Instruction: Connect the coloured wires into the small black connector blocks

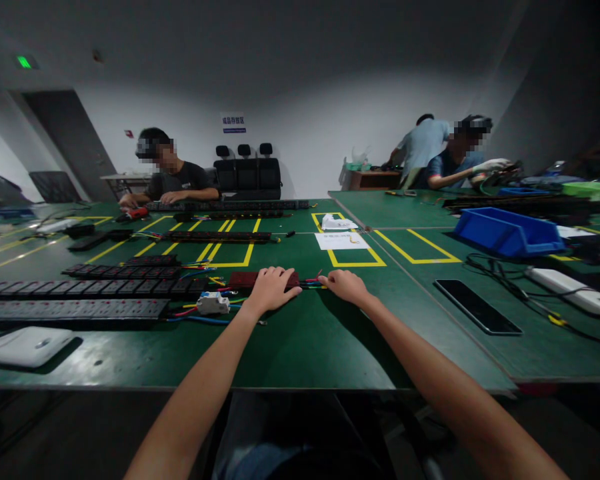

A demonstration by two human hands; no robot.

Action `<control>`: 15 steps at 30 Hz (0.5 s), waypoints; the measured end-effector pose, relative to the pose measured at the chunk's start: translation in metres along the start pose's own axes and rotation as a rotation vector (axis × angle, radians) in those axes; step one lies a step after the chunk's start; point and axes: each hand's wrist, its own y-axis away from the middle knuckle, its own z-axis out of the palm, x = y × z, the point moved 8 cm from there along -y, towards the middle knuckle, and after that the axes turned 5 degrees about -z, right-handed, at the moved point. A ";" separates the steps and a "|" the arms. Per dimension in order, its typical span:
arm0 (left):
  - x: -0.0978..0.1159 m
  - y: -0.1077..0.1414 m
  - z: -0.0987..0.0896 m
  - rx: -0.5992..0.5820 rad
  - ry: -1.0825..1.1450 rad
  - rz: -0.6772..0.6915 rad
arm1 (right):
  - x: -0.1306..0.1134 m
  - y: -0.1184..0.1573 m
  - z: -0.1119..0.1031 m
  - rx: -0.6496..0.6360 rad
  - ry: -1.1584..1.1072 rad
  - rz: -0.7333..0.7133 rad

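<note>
My left hand (pixel 271 291) is closed over a dark red strip-shaped module (pixel 240 280), fingers across its top and thumb towards its right end. Thin coloured wires (pixel 310 283) come out of that right end. My right hand (pixel 349 287) pinches them near their tips, thumb and index finger together. To the left of the module, more coloured wires run to a small white block (pixel 213 303) and to long black socket strips (pixel 95 288). A grey strip with sockets (pixel 80 311) lies in front of those.
A white device (pixel 27 345) lies at the near left. On the right are a phone (pixel 477 307), a white power bank (pixel 575 291) with cables and a blue bin (pixel 510 232). A paper sheet (pixel 341 241) lies ahead. Co-workers sit across the green table (pixel 340 353).
</note>
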 end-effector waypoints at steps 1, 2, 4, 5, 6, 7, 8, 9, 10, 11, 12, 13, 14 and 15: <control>0.000 0.000 0.000 0.001 0.002 0.000 | 0.000 0.000 0.000 -0.005 -0.003 0.001; 0.000 0.000 0.000 0.002 0.003 0.000 | 0.000 0.000 0.000 -0.008 -0.004 0.001; 0.000 0.000 0.000 0.003 0.004 0.002 | 0.000 0.000 0.000 -0.008 -0.005 0.000; 0.000 0.000 0.000 0.003 0.004 0.002 | 0.000 0.000 0.000 -0.007 -0.005 -0.001; 0.000 0.000 0.000 0.003 0.003 0.002 | 0.000 0.000 0.000 -0.005 -0.004 -0.002; 0.000 0.000 0.000 0.003 0.002 0.001 | 0.000 0.001 0.000 -0.003 -0.003 -0.002; 0.000 0.000 -0.001 0.003 0.000 0.002 | 0.000 0.001 0.000 -0.002 -0.002 -0.002; 0.001 0.000 -0.001 0.003 -0.002 0.003 | 0.000 0.001 0.000 -0.002 -0.001 -0.002; 0.001 0.000 -0.002 0.002 -0.004 0.003 | 0.000 0.001 0.000 -0.001 -0.001 -0.002; 0.001 0.000 -0.002 0.002 -0.005 0.004 | 0.000 0.001 0.000 0.000 0.001 -0.002; 0.001 0.001 -0.002 0.000 -0.005 0.005 | 0.000 0.001 0.000 0.000 0.001 -0.003; 0.001 0.001 -0.002 0.000 -0.004 0.005 | 0.000 0.001 0.000 0.000 0.002 -0.003; 0.001 0.001 -0.002 -0.001 -0.003 0.005 | 0.000 0.000 0.000 0.000 0.002 -0.002; 0.001 0.001 -0.002 -0.001 -0.001 0.004 | 0.000 0.000 0.000 0.000 0.001 -0.003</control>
